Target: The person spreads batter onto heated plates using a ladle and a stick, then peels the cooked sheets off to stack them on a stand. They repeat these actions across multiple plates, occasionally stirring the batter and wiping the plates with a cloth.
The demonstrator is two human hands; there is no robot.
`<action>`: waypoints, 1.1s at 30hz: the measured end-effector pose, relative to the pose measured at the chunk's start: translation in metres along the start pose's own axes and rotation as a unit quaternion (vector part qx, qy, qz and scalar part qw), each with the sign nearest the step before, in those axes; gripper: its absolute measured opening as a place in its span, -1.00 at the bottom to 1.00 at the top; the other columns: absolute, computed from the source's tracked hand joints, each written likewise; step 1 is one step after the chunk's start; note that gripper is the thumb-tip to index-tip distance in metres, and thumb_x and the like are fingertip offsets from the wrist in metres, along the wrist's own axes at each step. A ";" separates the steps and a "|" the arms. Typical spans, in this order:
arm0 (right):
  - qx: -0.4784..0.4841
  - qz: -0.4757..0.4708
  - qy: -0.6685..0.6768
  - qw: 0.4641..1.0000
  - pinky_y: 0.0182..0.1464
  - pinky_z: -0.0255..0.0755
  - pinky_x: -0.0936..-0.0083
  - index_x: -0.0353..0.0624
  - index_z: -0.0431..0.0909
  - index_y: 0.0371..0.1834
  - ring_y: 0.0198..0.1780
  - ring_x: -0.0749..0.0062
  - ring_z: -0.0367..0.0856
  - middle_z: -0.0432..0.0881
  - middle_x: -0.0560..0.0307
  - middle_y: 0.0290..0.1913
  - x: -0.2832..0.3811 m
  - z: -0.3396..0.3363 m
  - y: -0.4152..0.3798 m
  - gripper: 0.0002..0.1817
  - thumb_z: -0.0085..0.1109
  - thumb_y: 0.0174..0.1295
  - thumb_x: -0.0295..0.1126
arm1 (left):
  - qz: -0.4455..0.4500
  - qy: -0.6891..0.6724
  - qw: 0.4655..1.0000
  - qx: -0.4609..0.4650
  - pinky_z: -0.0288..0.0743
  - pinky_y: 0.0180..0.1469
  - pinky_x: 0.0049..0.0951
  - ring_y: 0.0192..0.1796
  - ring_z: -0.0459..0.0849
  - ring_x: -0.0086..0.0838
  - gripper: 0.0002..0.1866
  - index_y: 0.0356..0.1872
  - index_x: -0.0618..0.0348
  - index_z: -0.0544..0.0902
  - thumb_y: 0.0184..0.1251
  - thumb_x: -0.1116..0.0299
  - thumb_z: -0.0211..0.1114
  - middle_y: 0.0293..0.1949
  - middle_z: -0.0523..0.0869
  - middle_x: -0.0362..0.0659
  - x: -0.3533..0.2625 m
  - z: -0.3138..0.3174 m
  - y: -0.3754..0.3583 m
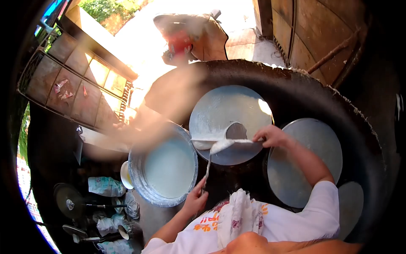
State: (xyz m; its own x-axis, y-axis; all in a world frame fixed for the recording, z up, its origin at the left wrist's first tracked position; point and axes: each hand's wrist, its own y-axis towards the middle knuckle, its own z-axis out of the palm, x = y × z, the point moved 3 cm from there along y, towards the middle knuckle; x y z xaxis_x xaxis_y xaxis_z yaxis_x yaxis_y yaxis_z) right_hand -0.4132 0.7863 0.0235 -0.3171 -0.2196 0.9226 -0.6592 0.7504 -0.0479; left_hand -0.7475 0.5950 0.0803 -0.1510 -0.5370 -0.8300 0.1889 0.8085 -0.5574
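Note:
My left hand (195, 200) is closed around the lower end of a thin handle (207, 170) coated in white. The handle rises to a blob of white batter (220, 146), which hides the tool's head. With my right hand (272, 136) I grip the end of a thin flat stick (242, 141) lying level over the round metal plate (226, 157). Thin white batter coats much of the plate, with a grey bare-looking patch (236, 131) near the stick. Left of the plate stands a wide metal pot (194, 163) with milky white liquid (170, 167).
A second round metal plate (305, 161) lies to the right, inside a dark curved rim (292, 76). Plastic bags (105, 186) and a pale bowl (125, 175) are at lower left. A scooter (194, 36) stands beyond. A pale blur crosses the upper left.

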 end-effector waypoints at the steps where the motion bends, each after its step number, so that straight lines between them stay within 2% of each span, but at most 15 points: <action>1: -0.028 0.001 0.002 1.000 -0.35 0.45 0.50 -0.11 0.69 -0.22 -0.39 0.41 0.58 0.68 0.12 -0.26 0.000 -0.002 0.007 -0.58 0.25 -0.28 -0.60 | -0.029 -0.064 0.998 -0.004 0.18 -0.71 -0.62 -0.74 0.26 -0.70 -0.31 0.46 -0.21 0.04 0.34 0.53 0.02 -0.64 0.33 -0.35 -0.012 0.001 -0.001; 4: -0.092 -0.125 -0.074 0.985 -0.12 0.47 0.47 -0.13 0.66 -0.22 -0.20 0.27 0.61 0.66 0.12 -0.22 -0.014 0.021 0.024 -0.60 0.24 -0.27 -0.60 | -0.003 -0.257 0.966 -0.002 0.12 -0.76 -0.66 -0.79 0.10 -0.70 -0.34 0.43 -0.43 0.02 0.41 0.45 -0.02 -0.67 0.18 -0.35 -0.041 0.004 0.031; 6: -0.034 -0.035 -0.038 0.998 -0.06 0.47 0.47 -0.18 0.64 -0.25 -0.12 0.26 0.62 0.65 0.08 -0.21 0.011 0.026 -0.017 -0.62 0.21 -0.27 -0.64 | 0.029 -0.528 0.839 0.127 0.12 -0.82 -0.73 -0.80 0.09 -0.73 -0.39 0.40 -0.62 0.02 0.48 0.40 -0.15 -0.68 0.12 -0.34 -0.054 0.000 0.020; 8: -0.075 -0.031 0.022 0.996 -0.10 0.49 0.45 -0.22 0.65 -0.28 -0.15 0.29 0.63 0.65 0.05 -0.22 0.007 0.026 -0.053 -0.64 0.19 -0.28 -0.66 | 0.055 -0.604 0.771 0.195 0.14 -0.81 -0.71 -0.81 0.14 -0.72 -0.67 0.15 -0.20 0.46 0.49 0.35 -0.14 -0.71 0.14 -0.35 -0.076 0.004 0.003; 9: -0.137 -0.017 0.040 0.990 -0.17 0.50 0.43 -0.24 0.65 -0.30 -0.20 0.32 0.63 0.65 0.03 -0.26 0.005 0.029 -0.057 -0.67 0.17 -0.25 -0.65 | 0.038 -0.605 0.750 0.263 0.15 -0.81 -0.69 -0.81 0.16 -0.71 -0.84 -0.16 -0.06 0.47 0.49 0.32 -0.13 -0.73 0.15 -0.36 -0.078 0.003 0.015; 10: -0.217 0.033 -0.025 0.975 -0.14 0.48 0.43 -0.22 0.65 -0.28 -0.18 0.27 0.61 0.64 0.04 -0.25 0.003 0.034 -0.054 -0.68 0.16 -0.22 -0.64 | 0.021 -0.606 0.724 0.329 0.15 -0.80 -0.67 -0.81 0.19 -0.70 -0.69 -0.47 0.08 0.47 0.50 0.30 -0.13 -0.76 0.16 -0.37 -0.082 0.004 0.026; 12: -0.256 -0.039 -0.102 0.960 -0.10 0.47 0.43 -0.20 0.63 -0.26 -0.13 0.19 0.57 0.62 0.09 -0.21 0.017 0.057 -0.044 -0.68 0.15 -0.18 -0.63 | -0.006 -0.703 0.646 0.299 0.22 -0.77 -0.63 -0.80 0.23 -0.68 -0.53 -0.72 -0.08 0.08 0.50 0.28 -0.13 -0.77 0.20 -0.32 -0.109 0.026 0.043; 15: -0.203 -0.036 -0.266 0.942 -0.10 0.49 0.39 0.04 0.65 -0.25 -0.09 0.24 0.54 0.62 0.26 -0.15 0.041 0.105 -0.066 -0.66 0.14 -0.13 -0.58 | -0.006 -0.702 0.627 0.337 0.20 -0.78 -0.66 -0.80 0.20 -0.70 -0.67 -0.50 0.09 0.48 0.50 0.30 -0.13 -0.77 0.15 -0.38 -0.097 0.008 0.047; 16: -0.228 -0.036 -0.277 0.933 -0.11 0.49 0.39 0.05 0.65 -0.25 -0.11 0.23 0.54 0.62 0.27 -0.15 0.050 0.124 -0.091 -0.65 0.16 -0.14 -0.59 | 0.026 -0.676 0.650 0.345 0.23 -0.78 -0.67 -0.80 0.22 -0.70 -0.79 -0.28 0.03 0.48 0.50 0.32 -0.15 -0.76 0.16 -0.36 -0.095 -0.001 0.030; 18: -0.297 -0.023 -0.241 0.924 -0.15 0.51 0.45 -0.03 0.65 -0.24 -0.19 0.33 0.58 0.64 0.26 -0.16 0.071 0.167 -0.133 -0.65 0.16 -0.14 -0.63 | 0.102 -0.626 0.682 0.365 0.29 -0.77 -0.70 -0.81 0.26 -0.72 -0.65 0.17 -0.08 0.48 0.50 0.37 -0.20 -0.72 0.20 -0.33 -0.095 -0.029 -0.015; 19: -0.351 0.013 -0.109 0.930 -0.18 0.50 0.50 -0.09 0.62 -0.20 -0.24 0.41 0.58 0.65 0.24 -0.18 0.082 0.180 -0.127 -0.65 0.16 -0.11 -0.64 | 0.178 -0.540 0.742 0.355 0.31 -0.78 -0.71 -0.81 0.24 -0.74 -0.41 0.44 -0.50 -0.01 0.48 0.42 -0.24 -0.67 0.22 -0.32 -0.090 -0.050 -0.025; 22: -0.402 0.082 0.336 0.848 -0.37 0.42 0.66 -0.21 0.47 -0.01 -0.38 0.62 0.54 0.64 0.19 -0.25 0.129 0.260 -0.019 -0.65 0.10 0.08 -0.62 | 0.310 -0.348 0.841 0.274 0.26 -0.81 -0.69 -0.81 0.16 -0.72 -0.37 0.45 -0.40 -0.01 0.43 0.50 -0.23 -0.61 0.24 -0.26 -0.076 -0.101 -0.032; 26: -0.409 0.059 0.451 0.791 -0.63 0.24 0.66 -0.15 0.26 0.12 -0.58 0.64 0.43 0.60 0.09 -0.25 0.072 0.356 0.155 -0.69 -0.04 0.33 -0.44 | 0.367 -0.294 0.852 0.229 0.22 -0.82 -0.61 -0.82 0.17 -0.67 -0.24 0.47 -0.36 -0.08 0.28 0.55 -0.13 -0.60 0.28 -0.22 -0.070 -0.133 -0.059; 29: -0.474 0.068 0.530 0.699 -0.66 0.20 0.65 -0.01 0.23 0.12 -0.65 0.66 0.26 0.38 0.24 -0.45 0.086 0.394 0.144 -0.73 -0.09 0.39 -0.37 | 0.384 -0.265 0.861 0.205 0.22 -0.81 -0.62 -0.81 0.20 -0.67 -0.21 0.47 -0.33 -0.11 0.25 0.56 -0.09 -0.59 0.30 -0.22 -0.062 -0.163 -0.086; 33: -0.525 0.093 0.519 0.668 -0.67 0.16 0.72 0.08 0.24 0.15 -0.67 0.72 0.21 0.36 0.27 -0.45 0.102 0.422 0.082 -0.72 -0.09 0.40 -0.37 | 0.383 -0.256 0.864 0.204 0.22 -0.81 -0.64 -0.79 0.24 -0.67 -0.18 0.48 -0.28 -0.14 0.23 0.58 -0.05 -0.59 0.32 -0.24 -0.061 -0.190 -0.098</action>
State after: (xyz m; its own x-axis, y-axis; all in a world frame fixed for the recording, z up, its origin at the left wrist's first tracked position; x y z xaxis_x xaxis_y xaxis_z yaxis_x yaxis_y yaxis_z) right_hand -0.7872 0.5627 -0.0477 0.6756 0.0802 0.7329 0.3402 0.8480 -0.4064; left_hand -0.9407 0.5940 0.1892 0.5987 -0.0025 -0.8010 0.3853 0.8776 0.2853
